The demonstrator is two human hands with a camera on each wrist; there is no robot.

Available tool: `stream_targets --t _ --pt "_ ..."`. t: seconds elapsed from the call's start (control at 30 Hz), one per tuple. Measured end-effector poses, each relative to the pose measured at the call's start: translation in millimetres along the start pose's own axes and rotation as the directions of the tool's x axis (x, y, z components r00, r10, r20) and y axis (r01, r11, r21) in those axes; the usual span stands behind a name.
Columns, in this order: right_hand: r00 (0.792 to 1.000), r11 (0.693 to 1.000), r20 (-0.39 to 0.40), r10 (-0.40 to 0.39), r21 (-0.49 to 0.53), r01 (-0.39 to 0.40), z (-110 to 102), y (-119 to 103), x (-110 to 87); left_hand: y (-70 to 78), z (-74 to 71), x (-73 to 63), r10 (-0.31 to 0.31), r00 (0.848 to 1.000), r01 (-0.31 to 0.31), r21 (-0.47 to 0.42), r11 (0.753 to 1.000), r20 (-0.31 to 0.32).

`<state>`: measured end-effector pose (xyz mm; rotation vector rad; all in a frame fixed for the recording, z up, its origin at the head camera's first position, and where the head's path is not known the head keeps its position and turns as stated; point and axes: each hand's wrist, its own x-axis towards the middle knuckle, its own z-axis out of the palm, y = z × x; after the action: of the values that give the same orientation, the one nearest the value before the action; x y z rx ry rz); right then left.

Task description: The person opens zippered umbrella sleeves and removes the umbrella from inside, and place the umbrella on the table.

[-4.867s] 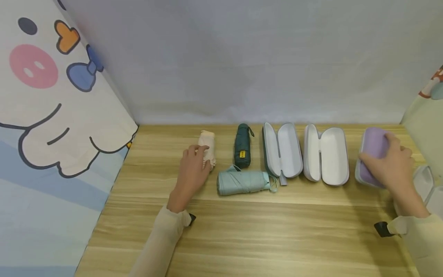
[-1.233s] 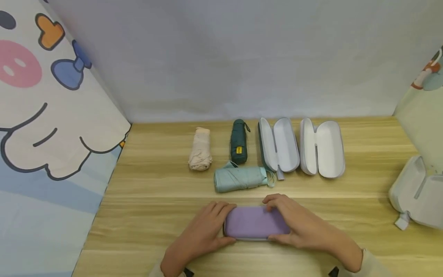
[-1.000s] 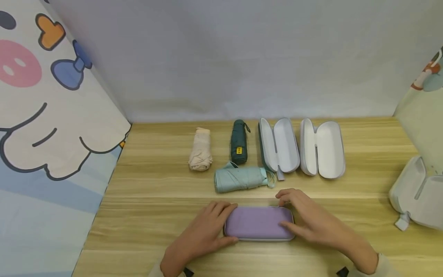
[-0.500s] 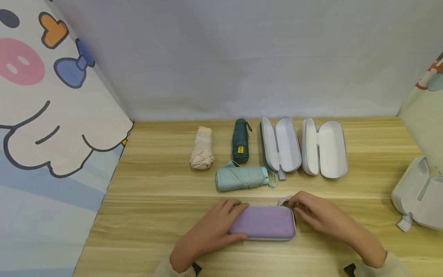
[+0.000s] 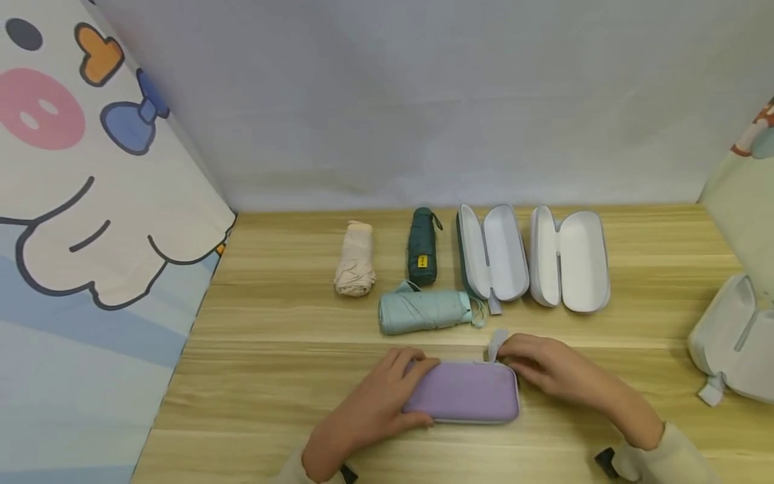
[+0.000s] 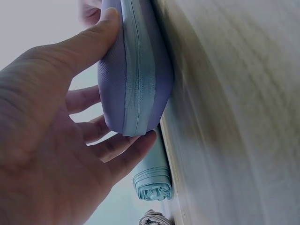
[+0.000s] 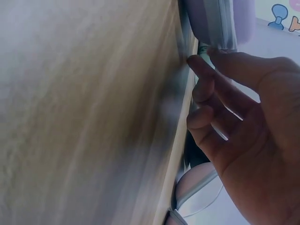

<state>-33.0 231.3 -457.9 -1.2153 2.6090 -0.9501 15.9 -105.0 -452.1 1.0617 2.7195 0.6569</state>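
Observation:
A purple zippered hard case [image 5: 462,392] lies lengthwise on the table near the front. My left hand [image 5: 381,396] holds its left end, thumb along the near side and fingers on the far side. In the left wrist view a pale zipper band [image 6: 139,70] runs round the case, closed at this end. At the far right corner my right hand [image 5: 553,370] pinches at the zipper, where the pull itself is hidden by the fingers. A grey fabric tab [image 5: 497,343] sticks up beside these fingertips.
Behind the case lies a light teal folded umbrella [image 5: 425,312]. Further back are a beige folded umbrella [image 5: 355,261], a dark green one [image 5: 422,249] and two open white-lined cases [image 5: 506,249]. Another open case [image 5: 734,346] stands at the right edge. A curtain wall [image 5: 423,134] closes off the back.
The purple case came from the back right to the front middle. My left hand left the beige umbrella for the case. My right hand slid off its top to the far right corner; the tab now stands up.

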Motion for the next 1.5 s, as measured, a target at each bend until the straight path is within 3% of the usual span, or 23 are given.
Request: stream_targets --t 0.3,0.53,0.63,0.8,1.0,1.23,1.5 --pt "0.998 0.988 0.056 0.012 0.156 -0.02 -5.0 3.5 0.2 4.8 0.1 0.2 -0.016 1.0 0.016 0.051 0.999 0.002" --pt "0.997 0.956 0.068 0.039 0.286 -0.057 -6.7 5.8 -1.3 6.0 -1.0 -0.9 -0.024 1.0 0.023 0.058 0.998 0.008" --pt "0.999 0.969 0.04 0.022 0.244 -0.031 -6.5 5.3 -0.6 5.9 -1.1 -1.0 -0.021 1.0 0.02 0.059 0.998 0.004" --pt "1.0 0.999 -0.014 -0.028 0.043 0.028 -4.7 2.2 2.7 6.2 -1.7 -0.8 -0.016 1.0 0.016 0.066 0.998 -0.001" --pt "0.996 0.987 -0.062 -0.058 -0.153 0.048 -4.9 -1.9 5.0 5.7 -1.7 -1.4 -0.01 1.0 0.01 0.078 0.997 -0.003" --pt "0.988 0.976 -0.106 -0.109 -0.202 0.086 -5.5 -0.2 1.7 3.5 0.2 -2.1 -0.008 1.0 0.009 0.07 0.998 -0.013" --pt "0.981 0.964 -0.14 -0.133 -0.247 0.096 -7.4 3.2 -3.9 0.1 1.1 -2.5 -0.054 0.998 0.055 0.065 0.996 -0.018"
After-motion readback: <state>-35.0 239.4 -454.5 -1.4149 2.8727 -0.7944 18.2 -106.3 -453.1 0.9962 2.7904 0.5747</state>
